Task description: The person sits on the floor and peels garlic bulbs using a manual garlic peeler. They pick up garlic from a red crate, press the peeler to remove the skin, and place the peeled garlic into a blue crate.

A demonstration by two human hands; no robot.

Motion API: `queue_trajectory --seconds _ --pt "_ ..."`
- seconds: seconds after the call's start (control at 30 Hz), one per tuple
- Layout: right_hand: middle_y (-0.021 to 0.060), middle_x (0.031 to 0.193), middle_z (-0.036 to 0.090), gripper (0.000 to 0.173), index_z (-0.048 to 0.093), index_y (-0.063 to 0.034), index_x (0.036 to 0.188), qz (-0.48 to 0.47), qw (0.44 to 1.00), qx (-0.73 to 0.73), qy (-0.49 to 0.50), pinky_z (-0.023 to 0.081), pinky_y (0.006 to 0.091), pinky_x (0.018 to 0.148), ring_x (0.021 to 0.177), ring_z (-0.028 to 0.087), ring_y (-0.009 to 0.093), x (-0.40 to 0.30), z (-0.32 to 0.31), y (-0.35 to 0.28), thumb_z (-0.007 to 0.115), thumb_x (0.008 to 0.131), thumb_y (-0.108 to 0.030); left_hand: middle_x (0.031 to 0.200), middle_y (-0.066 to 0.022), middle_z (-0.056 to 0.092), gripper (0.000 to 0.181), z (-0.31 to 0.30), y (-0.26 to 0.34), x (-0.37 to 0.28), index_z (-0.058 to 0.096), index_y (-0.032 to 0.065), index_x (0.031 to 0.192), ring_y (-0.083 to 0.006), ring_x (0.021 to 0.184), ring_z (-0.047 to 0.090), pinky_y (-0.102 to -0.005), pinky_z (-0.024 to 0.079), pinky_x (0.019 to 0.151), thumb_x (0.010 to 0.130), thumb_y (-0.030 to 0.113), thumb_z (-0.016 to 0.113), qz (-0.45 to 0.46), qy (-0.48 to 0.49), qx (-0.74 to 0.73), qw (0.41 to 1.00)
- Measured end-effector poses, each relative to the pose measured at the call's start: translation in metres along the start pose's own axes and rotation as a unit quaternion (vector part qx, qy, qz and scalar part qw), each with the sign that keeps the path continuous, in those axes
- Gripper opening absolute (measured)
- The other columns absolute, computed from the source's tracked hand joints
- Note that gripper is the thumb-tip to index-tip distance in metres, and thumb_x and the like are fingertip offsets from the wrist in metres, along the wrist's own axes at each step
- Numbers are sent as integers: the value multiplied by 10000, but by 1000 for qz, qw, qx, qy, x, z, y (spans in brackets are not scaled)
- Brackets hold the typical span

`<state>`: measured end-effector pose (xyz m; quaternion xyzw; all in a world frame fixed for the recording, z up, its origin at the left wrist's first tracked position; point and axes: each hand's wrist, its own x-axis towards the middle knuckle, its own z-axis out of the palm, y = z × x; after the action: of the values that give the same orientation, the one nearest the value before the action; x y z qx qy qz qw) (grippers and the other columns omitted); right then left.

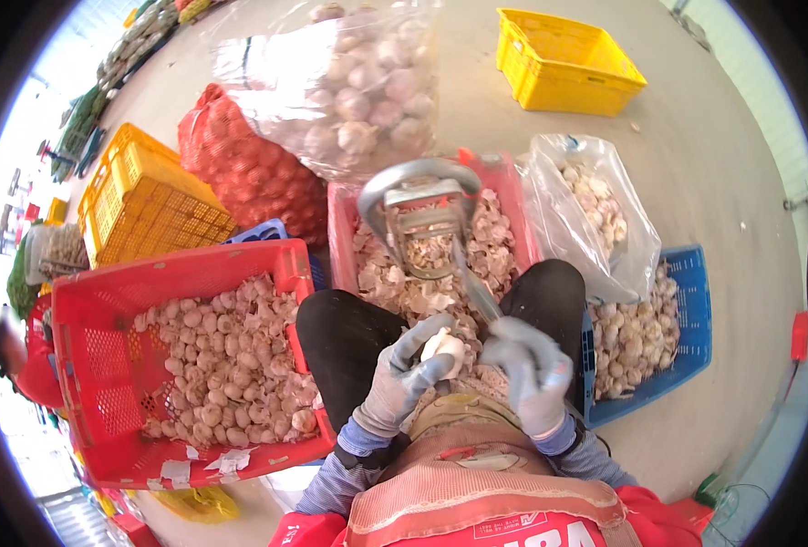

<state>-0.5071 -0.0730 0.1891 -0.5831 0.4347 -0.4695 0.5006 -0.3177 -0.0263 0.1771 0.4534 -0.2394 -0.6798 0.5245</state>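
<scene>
My left hand [411, 376], in a grey-coated work glove, holds a pale garlic bulb [445, 350] between thumb and fingers, above my lap. To its right is my gloved right hand [530, 376], blurred, with curled fingers near the bulb. The lower end of a narrow metal bar [478, 287] meets this hand; blur hides whether the fingers grip it. Beyond both hands stands a metal device [418, 167] with a rounded top and an upright frame. It rises over a pink-red crate [344, 236] full of garlic skins [438, 301], between my knees.
At left, a red crate [185, 472] holds garlic bulbs; a red mesh sack [253, 171] and yellow crates [151, 198] stand behind. Ahead is a clear bag of garlic [370, 96]. Another bag [595, 212] rests by a blue crate [695, 321] at right. A person [34, 355] is far left.
</scene>
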Motion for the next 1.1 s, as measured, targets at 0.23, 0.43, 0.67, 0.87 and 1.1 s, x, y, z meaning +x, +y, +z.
queue_trajectory --seconds 0.23,0.43,0.67,0.87,1.1 --pt "244 1162 635 579 428 61 1398 59 928 -271 -248 458 429 974 979 646 395 41 -23 4 594 948 -265 1120 -69 664 660 -14 -7 15 412 15 1468 -118 945 639 -259 541 768 890 127 713 76 0 -99 992" --pt "143 1011 687 585 385 104 1405 253 919 198 -229 529 412 812 831 676 238 30 -19 -65 595 967 -221 1148 -102 668 718 -20 7 32 405 9 1465 -115 799 650 -252 537 639 849 115 757 37 43 -28 998" --pt "215 984 684 467 544 24 1291 -52 915 -370 -152 532 418 700 803 675 388 42 -9 22 614 945 -283 890 -31 653 465 -7 5 40 578 37 1321 -66 632 571 -201 425 491 885 125 713 19 52 -167 984" --pt "185 1030 712 493 580 47 1276 -95 972 -195 -90 578 322 738 804 731 253 5 -20 -9 692 801 -25 1039 -82 676 547 4 13 7 550 -32 1342 -167 818 658 -283 538 675 866 139 757 27 12 -18 999" --pt "92 1022 686 464 566 53 1300 321 926 164 -115 578 242 629 845 676 129 -2 -7 -19 639 961 -256 943 -28 654 380 20 -17 10 674 -27 1166 -46 668 580 -187 437 541 941 280 685 145 -3 103 984"
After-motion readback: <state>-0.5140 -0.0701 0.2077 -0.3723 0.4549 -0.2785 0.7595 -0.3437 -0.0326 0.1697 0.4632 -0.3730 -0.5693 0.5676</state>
